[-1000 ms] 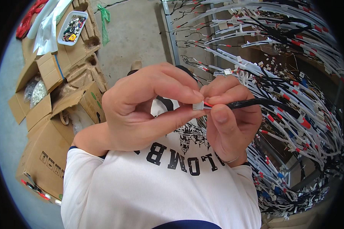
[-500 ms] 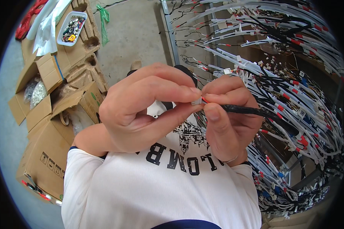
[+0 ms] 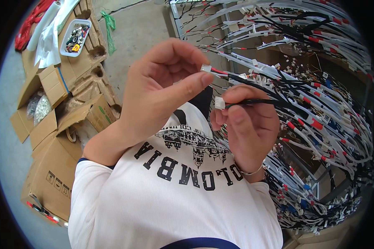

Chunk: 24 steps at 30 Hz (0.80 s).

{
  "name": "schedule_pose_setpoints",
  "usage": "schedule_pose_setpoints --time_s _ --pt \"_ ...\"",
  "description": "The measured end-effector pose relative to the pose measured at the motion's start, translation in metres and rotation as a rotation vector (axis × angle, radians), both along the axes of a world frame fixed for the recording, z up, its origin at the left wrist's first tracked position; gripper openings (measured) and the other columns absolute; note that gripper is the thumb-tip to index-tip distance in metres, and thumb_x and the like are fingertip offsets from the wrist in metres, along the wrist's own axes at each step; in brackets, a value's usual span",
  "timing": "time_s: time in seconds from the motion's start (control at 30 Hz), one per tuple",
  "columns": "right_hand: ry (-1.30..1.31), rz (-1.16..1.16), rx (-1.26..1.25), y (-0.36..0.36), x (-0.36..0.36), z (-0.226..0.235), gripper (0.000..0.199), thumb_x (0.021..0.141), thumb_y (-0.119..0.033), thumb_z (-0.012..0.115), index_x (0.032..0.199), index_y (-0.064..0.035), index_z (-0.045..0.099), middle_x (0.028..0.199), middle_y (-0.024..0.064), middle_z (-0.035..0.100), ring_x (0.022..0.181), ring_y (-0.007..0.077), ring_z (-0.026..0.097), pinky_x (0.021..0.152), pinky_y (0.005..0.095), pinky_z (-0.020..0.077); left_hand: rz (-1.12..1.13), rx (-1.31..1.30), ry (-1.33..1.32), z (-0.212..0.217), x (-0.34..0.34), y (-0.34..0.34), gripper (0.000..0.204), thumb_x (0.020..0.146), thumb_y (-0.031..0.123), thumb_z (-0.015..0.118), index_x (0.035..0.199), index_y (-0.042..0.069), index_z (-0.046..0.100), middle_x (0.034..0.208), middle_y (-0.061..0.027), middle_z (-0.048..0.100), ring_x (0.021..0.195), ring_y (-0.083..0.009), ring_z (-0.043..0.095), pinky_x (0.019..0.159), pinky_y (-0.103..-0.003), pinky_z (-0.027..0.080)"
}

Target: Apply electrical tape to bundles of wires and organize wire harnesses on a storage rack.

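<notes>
Left hand (image 3: 162, 91) pinches 1 white plug (image 3: 206, 68), right hand (image 3: 249, 124) pinches another (image 3: 219, 103), tips held apart, facing, likely for mating.

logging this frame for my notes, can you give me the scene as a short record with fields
left hand: left hand pinches a small white connector at its fingertips
right hand: right hand holds a second white connector on a black cable
connectors: apart, not joined
right side: rack of hanging wire harnesses
left side: open cardboard boxes on the floor, white tray of small parts
</notes>
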State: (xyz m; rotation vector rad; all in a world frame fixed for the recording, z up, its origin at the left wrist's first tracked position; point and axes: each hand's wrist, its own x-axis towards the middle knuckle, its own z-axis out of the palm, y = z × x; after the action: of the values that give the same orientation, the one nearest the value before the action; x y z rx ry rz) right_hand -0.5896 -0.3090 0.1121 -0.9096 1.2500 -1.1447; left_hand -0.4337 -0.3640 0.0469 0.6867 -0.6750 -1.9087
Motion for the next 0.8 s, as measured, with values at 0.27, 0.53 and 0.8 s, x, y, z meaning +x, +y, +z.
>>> schedule_pose_setpoints --time_s 0.27,0.53,0.8 --pt "0.073 -0.018 -0.042 -0.001 -0.007 0.002 0.018 0.088 0.004 0.062 0.105 0.0081 0.062 0.104 0.0138 0.062 0.083 0.0131 0.062 0.073 0.0223 0.0524 0.243 -0.076 -0.013 0.008 -0.004 0.019 0.034 0.076 -0.004 0.074 0.105 -0.002 0.056 0.098 -0.0072 0.058 0.09 -0.011 0.056 0.078 -0.023 0.046" --pt "0.094 0.029 -0.292 -0.002 -0.006 -0.005 0.018 0.083 0.008 0.066 0.1 0.0078 0.061 0.097 0.0124 0.062 0.079 0.0131 0.063 0.072 0.0237 0.0539 0.03 -0.536 -0.3 0.013 0.011 0.026 0.042 0.067 -0.009 0.079 0.104 -0.004 0.059 0.099 -0.0136 0.059 0.087 -0.0202 0.059 0.075 -0.029 0.048" --pt "-0.302 -0.08 -0.036 0.0 0.004 -0.001 0.016 0.085 -0.001 0.069 0.097 0.0059 0.06 0.088 0.0126 0.065 0.068 0.0129 0.061 0.059 0.023 0.0515 0.115 -0.643 -0.296 0.011 0.012 0.026 0.038 0.069 -0.012 0.075 0.103 -0.002 0.061 0.102 -0.0144 0.059 0.091 -0.02 0.061 0.078 -0.029 0.05"
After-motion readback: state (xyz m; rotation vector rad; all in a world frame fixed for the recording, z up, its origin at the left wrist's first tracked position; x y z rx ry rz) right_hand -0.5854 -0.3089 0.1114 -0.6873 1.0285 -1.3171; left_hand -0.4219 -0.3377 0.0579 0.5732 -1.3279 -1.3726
